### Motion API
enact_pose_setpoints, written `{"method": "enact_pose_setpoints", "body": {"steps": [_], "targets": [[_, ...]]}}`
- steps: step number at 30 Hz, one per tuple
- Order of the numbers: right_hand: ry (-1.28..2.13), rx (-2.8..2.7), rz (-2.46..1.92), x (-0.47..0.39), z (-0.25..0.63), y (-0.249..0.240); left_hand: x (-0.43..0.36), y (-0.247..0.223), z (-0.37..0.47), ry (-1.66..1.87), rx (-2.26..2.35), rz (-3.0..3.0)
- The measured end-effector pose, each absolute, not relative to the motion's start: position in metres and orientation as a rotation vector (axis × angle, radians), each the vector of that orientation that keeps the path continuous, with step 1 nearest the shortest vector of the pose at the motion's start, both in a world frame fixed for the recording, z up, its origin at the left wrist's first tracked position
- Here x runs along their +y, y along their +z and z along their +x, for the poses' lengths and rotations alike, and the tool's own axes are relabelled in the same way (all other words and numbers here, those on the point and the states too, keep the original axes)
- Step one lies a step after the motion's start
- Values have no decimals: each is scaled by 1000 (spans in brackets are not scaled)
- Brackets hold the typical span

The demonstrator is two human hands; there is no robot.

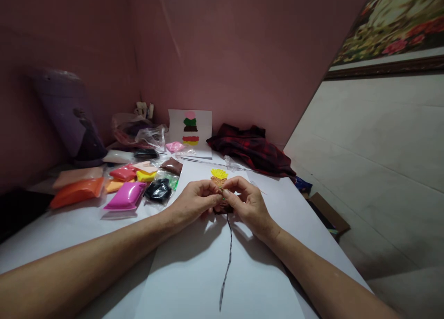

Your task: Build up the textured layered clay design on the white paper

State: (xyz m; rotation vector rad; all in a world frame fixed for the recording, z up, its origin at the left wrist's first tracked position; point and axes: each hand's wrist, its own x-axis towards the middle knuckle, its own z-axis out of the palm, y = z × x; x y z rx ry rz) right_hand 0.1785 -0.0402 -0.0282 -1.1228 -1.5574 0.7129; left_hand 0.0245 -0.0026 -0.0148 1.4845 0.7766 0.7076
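My left hand (pixel 199 199) and my right hand (pixel 248 202) meet above a white sheet of paper (pixel 183 272), fingertips closed together. Pinched between them is a small green piece of clay (pixel 224 198), mostly hidden by the fingers. Under the fingertips lies a figure of clay strands on the sheet. Its yellow top (pixel 219 173) shows beyond my fingers, with an orange-brown band (pixel 218 181) just below. A dark brown part (pixel 227 209) is partly covered by my hands. From there a thin, dark twisted line (pixel 228 259) runs down the paper towards me.
Several clay packets, among them a magenta one (pixel 125 196), an orange one (pixel 77 192) and a black one (pixel 158 190), lie to the left. Behind stand a colour-sample sheet (pixel 175 129) and a purple container (pixel 69 120). Dark red plaid cloth (pixel 251 147) lies at the back right.
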Motion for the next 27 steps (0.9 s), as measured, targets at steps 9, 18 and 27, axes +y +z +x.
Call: {"method": "enact_pose_setpoints", "body": {"steps": [9,18,27], "targets": [[751,-1562,-1117,-39,179,-30,-1,-16,24,719,759,1480],[737,-1550,-1128,-41,177,-27,-2,-18,23,723,736,1471],[743,-1549,-1110,-40,178,-29,0,-19,24,731,756,1450]]}}
